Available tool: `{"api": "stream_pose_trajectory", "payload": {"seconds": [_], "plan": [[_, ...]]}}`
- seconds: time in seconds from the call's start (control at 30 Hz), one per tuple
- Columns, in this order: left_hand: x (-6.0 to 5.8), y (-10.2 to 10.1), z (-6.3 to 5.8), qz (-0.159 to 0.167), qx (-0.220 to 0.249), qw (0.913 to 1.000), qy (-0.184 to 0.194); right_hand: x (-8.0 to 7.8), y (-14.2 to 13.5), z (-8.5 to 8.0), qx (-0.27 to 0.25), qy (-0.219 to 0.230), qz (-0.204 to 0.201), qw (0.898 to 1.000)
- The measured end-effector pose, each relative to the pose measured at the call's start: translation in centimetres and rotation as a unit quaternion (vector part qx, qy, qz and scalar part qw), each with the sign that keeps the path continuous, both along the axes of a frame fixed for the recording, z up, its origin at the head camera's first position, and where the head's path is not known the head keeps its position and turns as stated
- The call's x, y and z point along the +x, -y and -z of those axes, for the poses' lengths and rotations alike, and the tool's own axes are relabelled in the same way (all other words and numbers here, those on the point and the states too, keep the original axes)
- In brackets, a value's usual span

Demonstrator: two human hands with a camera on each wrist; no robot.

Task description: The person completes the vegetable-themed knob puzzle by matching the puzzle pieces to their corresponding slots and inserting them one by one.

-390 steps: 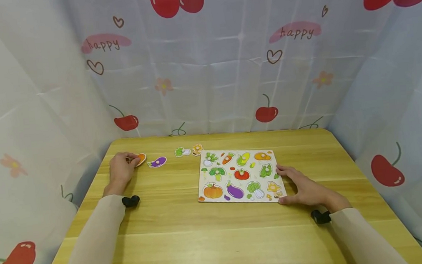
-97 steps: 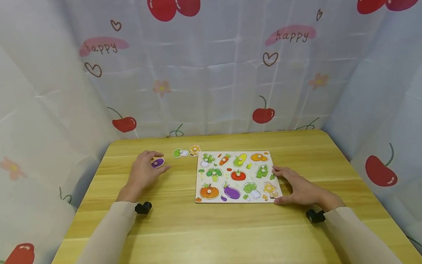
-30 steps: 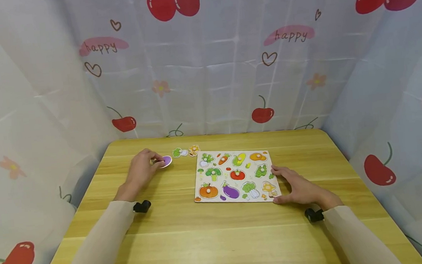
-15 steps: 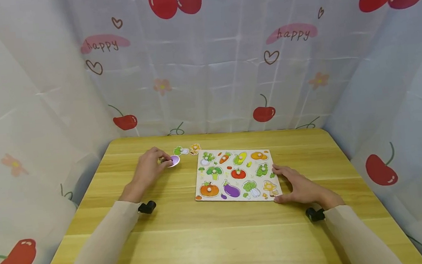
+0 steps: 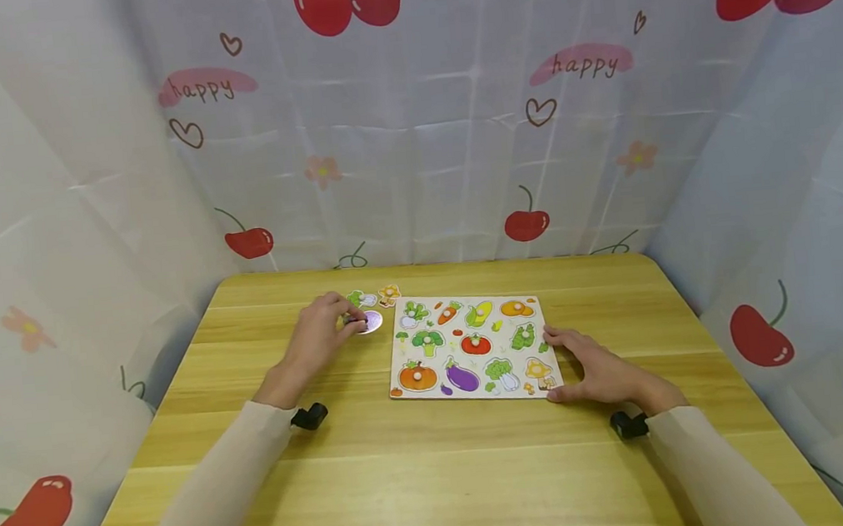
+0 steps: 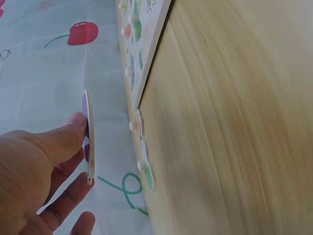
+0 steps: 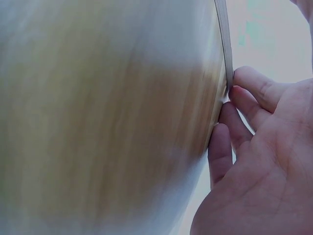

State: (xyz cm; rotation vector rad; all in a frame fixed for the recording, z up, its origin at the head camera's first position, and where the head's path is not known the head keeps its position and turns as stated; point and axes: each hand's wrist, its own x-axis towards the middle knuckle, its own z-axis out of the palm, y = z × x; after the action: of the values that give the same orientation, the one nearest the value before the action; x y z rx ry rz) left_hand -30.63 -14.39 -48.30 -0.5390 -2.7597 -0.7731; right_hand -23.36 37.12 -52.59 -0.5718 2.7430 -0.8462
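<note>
In the head view my left hand (image 5: 320,332) pinches a purple eggplant puzzle piece (image 5: 371,322) by its knob, just left of the board. The left wrist view shows the eggplant piece (image 6: 90,134) edge-on, raised off the table. My right hand (image 5: 604,368) touches the right edge and lower right corner of the wooden vegetable puzzle board (image 5: 438,368); its fingertips meet the board's edge in the right wrist view. Knobbed pieces, such as the tomato (image 5: 476,344) and pumpkin (image 5: 418,377), sit in the board. Its eggplant spot (image 5: 463,377) shows no knob.
A bok choy piece (image 5: 361,299) and a mushroom piece (image 5: 389,294) lie on the wooden table (image 5: 440,478) behind the board's left corner. A cherry-print curtain (image 5: 410,130) stands around the table's back and sides.
My left hand has taken the eggplant piece from the table and carried it right, toward the board. The earlier orange piece is gone from the table's left. The right hand stays on the board.
</note>
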Motion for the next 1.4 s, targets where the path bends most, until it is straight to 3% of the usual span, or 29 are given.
{"api": "stream_pose_trajectory", "payload": {"seconds": [0.33,0.9,1.4], "plan": [[0.8,-1.9,-0.5,0.026,0.005,0.9996,-0.009,0.0,0.1,-0.2,0.001,0.006,0.004,1.0],[1.7,-4.1,-0.2,0.062,0.013,0.9974,-0.034,0.0,0.2,-0.1,0.001,0.006,0.005,1.0],[2.2,-6.6,0.2,0.113,0.014,0.9923,-0.048,0.1,0.2,-0.3,0.003,0.002,0.002,1.0]]}}
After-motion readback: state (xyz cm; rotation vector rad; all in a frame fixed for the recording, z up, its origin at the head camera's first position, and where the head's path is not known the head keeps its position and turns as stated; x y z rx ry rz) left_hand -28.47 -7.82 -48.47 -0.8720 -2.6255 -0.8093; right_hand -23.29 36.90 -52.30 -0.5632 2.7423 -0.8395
